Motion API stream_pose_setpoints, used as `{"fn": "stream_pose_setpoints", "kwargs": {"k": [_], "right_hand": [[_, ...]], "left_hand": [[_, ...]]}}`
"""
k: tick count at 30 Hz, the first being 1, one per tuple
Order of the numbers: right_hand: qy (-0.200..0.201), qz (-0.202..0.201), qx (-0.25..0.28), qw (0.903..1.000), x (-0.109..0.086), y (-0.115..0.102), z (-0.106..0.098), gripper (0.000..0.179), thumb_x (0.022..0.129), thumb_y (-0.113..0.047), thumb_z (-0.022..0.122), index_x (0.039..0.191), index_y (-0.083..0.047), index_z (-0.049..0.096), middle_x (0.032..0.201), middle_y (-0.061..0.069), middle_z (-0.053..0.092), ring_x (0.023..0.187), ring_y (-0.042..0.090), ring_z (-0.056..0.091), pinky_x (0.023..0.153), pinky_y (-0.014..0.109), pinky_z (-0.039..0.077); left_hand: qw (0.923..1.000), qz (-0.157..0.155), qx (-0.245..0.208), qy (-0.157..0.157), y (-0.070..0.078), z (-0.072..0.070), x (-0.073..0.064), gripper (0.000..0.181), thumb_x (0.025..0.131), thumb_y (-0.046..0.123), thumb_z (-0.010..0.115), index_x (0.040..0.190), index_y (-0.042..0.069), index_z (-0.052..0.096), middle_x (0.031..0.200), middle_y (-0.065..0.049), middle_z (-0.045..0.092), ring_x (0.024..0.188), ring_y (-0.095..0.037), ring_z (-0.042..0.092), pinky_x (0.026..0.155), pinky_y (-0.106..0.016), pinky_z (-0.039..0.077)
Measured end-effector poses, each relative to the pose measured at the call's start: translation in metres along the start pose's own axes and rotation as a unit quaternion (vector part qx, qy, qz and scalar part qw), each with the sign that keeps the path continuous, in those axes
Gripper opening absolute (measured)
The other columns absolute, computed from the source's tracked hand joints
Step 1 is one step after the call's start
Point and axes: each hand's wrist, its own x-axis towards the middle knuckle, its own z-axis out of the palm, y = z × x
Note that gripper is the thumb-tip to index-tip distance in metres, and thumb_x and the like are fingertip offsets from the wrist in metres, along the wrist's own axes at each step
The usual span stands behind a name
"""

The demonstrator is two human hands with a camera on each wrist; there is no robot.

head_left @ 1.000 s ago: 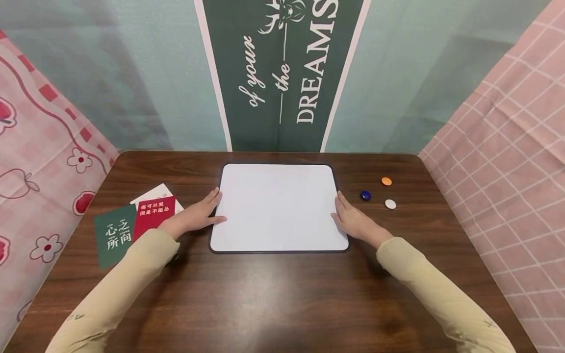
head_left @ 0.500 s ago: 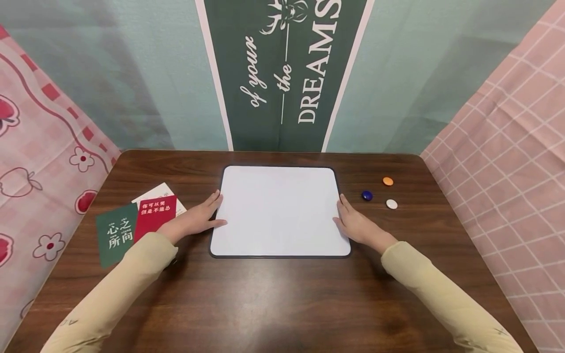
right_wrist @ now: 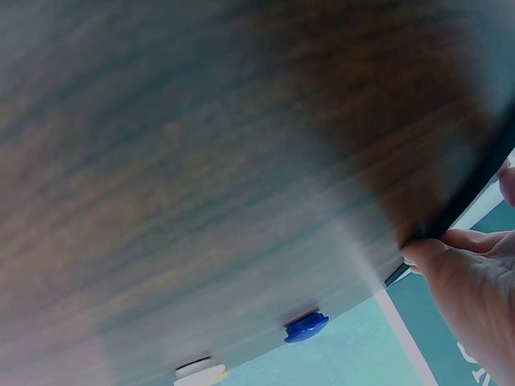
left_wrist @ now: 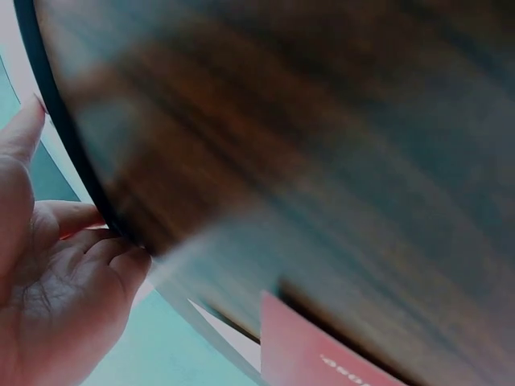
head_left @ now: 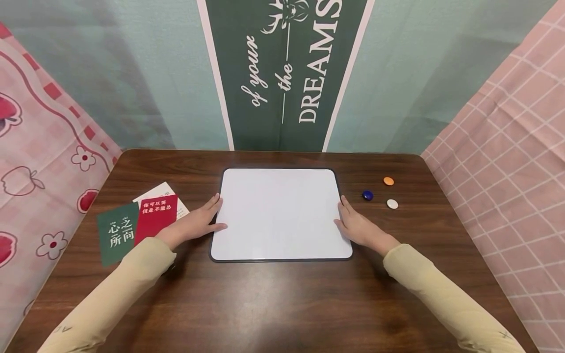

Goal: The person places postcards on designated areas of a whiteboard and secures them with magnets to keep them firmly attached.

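Note:
A white board with a dark rim and rounded corners, a whiteboard [head_left: 282,215], lies on the brown table. At its left edge my left hand [head_left: 194,224] holds it, thumb over the white surface and fingers along the rim. My right hand [head_left: 361,228] grips the opposite edge the same way. The left wrist view has the left hand's fingers [left_wrist: 109,253] against the dark rim, the thumb apart from them. In the right wrist view, fingertips [right_wrist: 422,251] meet the rim; the thumb is mostly out of frame.
Left of the board lie a green card [head_left: 116,235], a red card [head_left: 155,215] and a white card [head_left: 182,209], overlapping. To its right sit three button-like discs: blue [head_left: 368,195], orange [head_left: 388,181] and white [head_left: 392,204]. Cloth hangs behind the table [head_left: 273,304] and on both sides.
The whiteboard has slid a little toward me, away from the table's far edge, with both hands moving along at its sides. Cards and discs stay put; the view shifts slightly.

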Motion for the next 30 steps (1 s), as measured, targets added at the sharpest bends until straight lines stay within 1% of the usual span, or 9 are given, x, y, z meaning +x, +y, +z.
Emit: {"fn": "stream_pose_setpoints", "kwargs": {"k": [6,15,22,30], "right_hand": [[0.000,0.003,-0.002,1.0000,-0.003,0.000,0.002,0.062,0.097,-0.031,0.038,0.141,0.009,0.018,0.149,0.026,0.004,0.134,0.039,0.017,0.105,0.051,0.023],[-0.002,0.004,0.000,1.0000,-0.012,-0.004,0.004,0.062,0.097,-0.030,0.039,0.140,0.011,0.018,0.148,0.027,0.002,0.134,0.040,0.016,0.104,0.051,0.022],[-0.001,-0.003,-0.004,1.0000,-0.018,-0.005,0.006,0.063,0.097,-0.030,0.041,0.139,0.012,0.020,0.148,0.028,0.004,0.133,0.041,0.017,0.103,0.052,0.023],[0.002,-0.009,-0.004,0.9999,-0.023,-0.005,0.008,0.062,0.097,-0.029,0.041,0.138,0.012,0.020,0.148,0.028,0.004,0.133,0.040,0.019,0.104,0.051,0.024]], "left_hand": [[1.0000,-0.003,-0.004,-0.004,0.001,0.002,-0.003,0.089,0.082,0.048,0.059,0.146,0.004,0.014,0.151,-0.018,0.010,0.136,-0.035,0.013,0.097,-0.046,0.038],[1.0000,0.003,0.004,0.001,0.003,0.006,-0.009,0.089,0.082,0.048,0.060,0.145,0.003,0.017,0.150,-0.020,0.012,0.136,-0.037,0.015,0.094,-0.045,0.041],[0.9999,-0.002,0.014,0.005,0.006,0.009,-0.013,0.088,0.082,0.049,0.059,0.145,0.004,0.017,0.150,-0.019,0.013,0.135,-0.035,0.018,0.093,-0.044,0.042],[0.9996,0.008,0.018,0.018,0.005,0.014,-0.018,0.088,0.082,0.049,0.060,0.144,0.002,0.019,0.149,-0.020,0.015,0.133,-0.036,0.025,0.094,-0.046,0.041]]}}
